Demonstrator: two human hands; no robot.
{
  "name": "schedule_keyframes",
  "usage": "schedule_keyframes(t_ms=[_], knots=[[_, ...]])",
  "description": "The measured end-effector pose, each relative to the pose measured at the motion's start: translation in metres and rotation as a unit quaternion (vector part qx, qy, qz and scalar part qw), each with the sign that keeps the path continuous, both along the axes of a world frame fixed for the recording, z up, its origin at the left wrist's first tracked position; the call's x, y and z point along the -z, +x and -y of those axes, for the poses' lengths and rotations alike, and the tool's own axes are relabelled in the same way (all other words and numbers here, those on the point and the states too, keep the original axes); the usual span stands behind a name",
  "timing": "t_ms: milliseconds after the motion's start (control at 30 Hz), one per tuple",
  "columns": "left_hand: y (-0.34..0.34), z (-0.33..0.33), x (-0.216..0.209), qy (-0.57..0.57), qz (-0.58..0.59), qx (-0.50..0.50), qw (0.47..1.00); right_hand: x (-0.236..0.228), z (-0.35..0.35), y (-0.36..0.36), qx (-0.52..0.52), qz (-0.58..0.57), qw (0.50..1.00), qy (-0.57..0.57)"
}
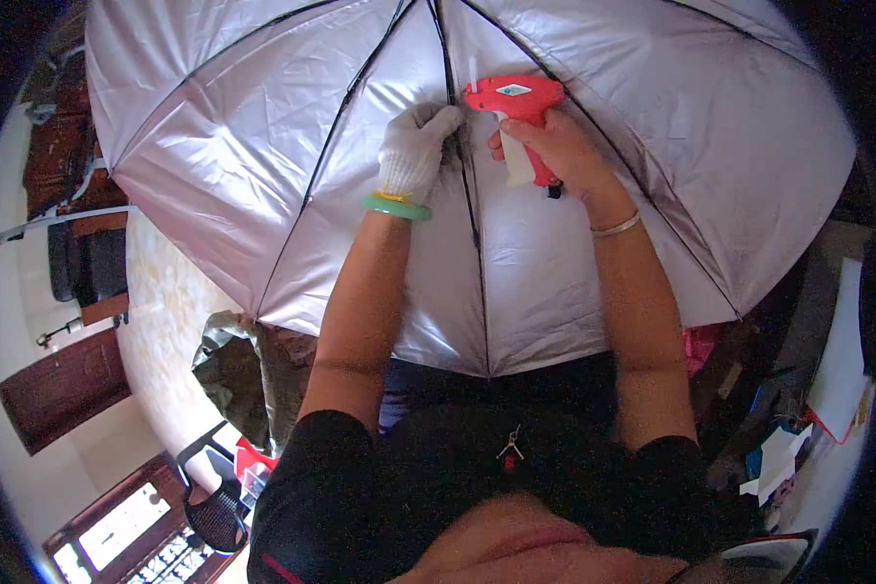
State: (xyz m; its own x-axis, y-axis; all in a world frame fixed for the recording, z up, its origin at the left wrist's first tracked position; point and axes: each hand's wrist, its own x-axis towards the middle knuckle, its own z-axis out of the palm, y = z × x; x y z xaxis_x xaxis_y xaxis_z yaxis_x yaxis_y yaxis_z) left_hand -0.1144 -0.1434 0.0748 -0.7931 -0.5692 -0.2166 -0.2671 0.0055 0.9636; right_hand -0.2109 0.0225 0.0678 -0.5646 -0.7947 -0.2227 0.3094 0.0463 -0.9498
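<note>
A: So where's the red tagging gun [518, 105]?

B: Up around 12 o'clock, over the open silver umbrella [263, 165]. The right hand [555, 146] is wrapped tight around its grip. The gloved left hand [414, 151] sits just beside it at 9 o'clock, closed on a black rib [457, 175].

A: Pointing which way?

B: Long axis runs 3-to-9, nose at 9 o'clock, right at the glove's fingertips.

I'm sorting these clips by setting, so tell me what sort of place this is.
Likely a small home workshop: a silver umbrella canopy worked with a red tagging gun, cluttered scraps on the right, wooden doors on the left.
</note>
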Motion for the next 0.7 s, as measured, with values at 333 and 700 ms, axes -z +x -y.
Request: schedule_keyframes(t_ms=[333, 700], knots=[[-0.001, -0.013, -0.014, 0.085, -0.037, 0.019, 0.996, -0.008, 0.007, 0.007, 0.027, -0.001, 1.0, -0.016], [-0.004, -0.006, 0.001, 0.046, -0.046, 0.031, 0.997, -0.01, -0.003, 0.004, 0.023, 0.05, 0.998, 0.024]])
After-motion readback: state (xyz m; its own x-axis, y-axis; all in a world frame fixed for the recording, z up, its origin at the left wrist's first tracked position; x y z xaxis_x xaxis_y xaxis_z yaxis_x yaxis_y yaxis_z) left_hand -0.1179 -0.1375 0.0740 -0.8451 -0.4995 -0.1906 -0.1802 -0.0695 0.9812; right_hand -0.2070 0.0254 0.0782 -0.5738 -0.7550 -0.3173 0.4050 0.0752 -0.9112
